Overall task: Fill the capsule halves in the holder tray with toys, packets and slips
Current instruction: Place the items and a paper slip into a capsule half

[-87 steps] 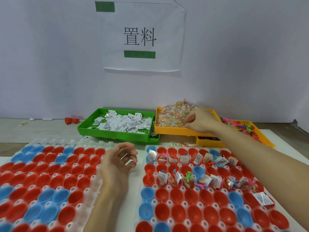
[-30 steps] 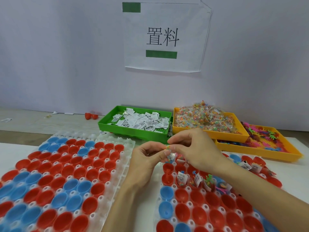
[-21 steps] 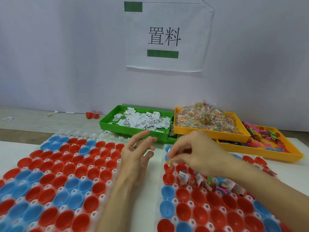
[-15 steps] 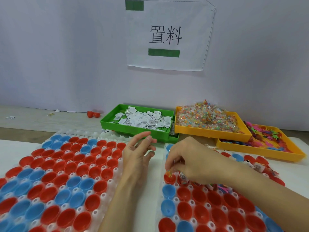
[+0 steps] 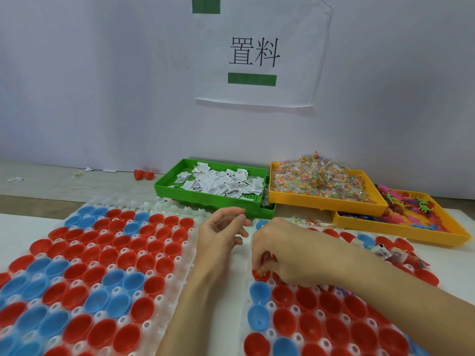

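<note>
A white table (image 5: 15, 227) meets a lilac wall bearing a paper sign (image 5: 259, 50). The right hand (image 5: 290, 255) pinches a candy packet (image 5: 260, 272) in a red capsule half (image 5: 257, 276), fingertips hidden; the left hand (image 5: 218, 237) hovers slack, holding nothing.

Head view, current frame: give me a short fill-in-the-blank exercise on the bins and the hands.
1. The white paper slips lie in the ____ bin.
2. The right hand is lowered over a ____ capsule half in the right holder tray, fingers curled down.
3. The left hand hovers between the two ____ trays.
4. The bin of clear candy packets is ____ in colour.

Missing words: green; red; holder; yellow
</note>
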